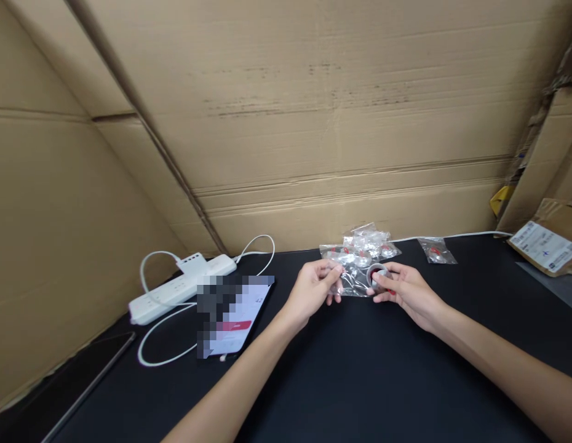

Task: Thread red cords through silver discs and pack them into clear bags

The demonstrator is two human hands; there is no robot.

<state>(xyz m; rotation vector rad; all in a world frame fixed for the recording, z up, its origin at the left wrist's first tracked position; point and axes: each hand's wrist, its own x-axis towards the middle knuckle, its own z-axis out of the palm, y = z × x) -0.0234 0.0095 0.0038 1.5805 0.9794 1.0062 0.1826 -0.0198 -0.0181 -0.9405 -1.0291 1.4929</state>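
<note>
My left hand (pixel 317 283) pinches the edge of a clear plastic bag (pixel 354 284) that stretches toward the other hand. In my right hand (pixel 403 286) is a small round grey-white ring-shaped item (pixel 370 275) with red inside it, gripped between thumb and fingers. Its exact kind cannot be made out. The ring touches or nearly touches the bag's right side. Just behind both hands lies a pile of clear bags (pixel 366 237) holding small silvery items with red parts. A single similar bag (pixel 436 251) lies farther right.
On the left stand a white power strip (pixel 161 298) with looping white cables and a lit, partly blurred tablet (pixel 242 332). A dark flat panel (pixel 92 381) lies at the far left. A labelled brown package (pixel 551 240) sits at the right. Cardboard walls (pixel 323 123) enclose the black table (pixel 350 381).
</note>
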